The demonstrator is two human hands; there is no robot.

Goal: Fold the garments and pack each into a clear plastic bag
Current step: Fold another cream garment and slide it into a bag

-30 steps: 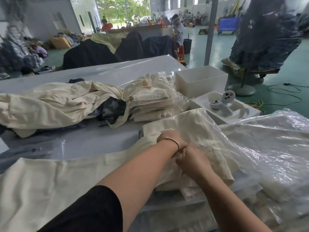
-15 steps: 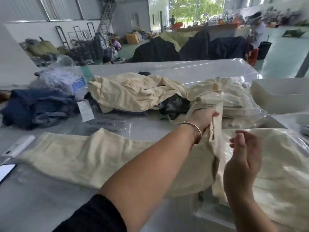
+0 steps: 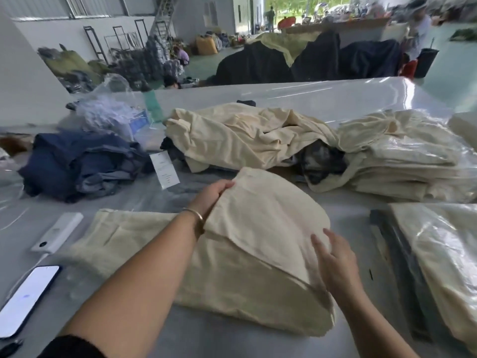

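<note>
A big, hall-like workroom with pale walls (image 3: 77,32) and a green floor (image 3: 438,81). Daylight pours in through a wide doorway (image 3: 284,9) at the far end — trees show green beyond it. Against the left wall lean dark metal frames (image 3: 116,42), and a steel staircase (image 3: 162,19) climbs beside them. Heaps of bundled cloth (image 3: 144,65) lie on the floor there, a person crouching among them. Farther back stands a long table (image 3: 335,27) draped in dark fabric (image 3: 309,63) — a black bin (image 3: 426,62) beside it. The near surface (image 3: 284,94) is grey and glossy, catching the light.
</note>
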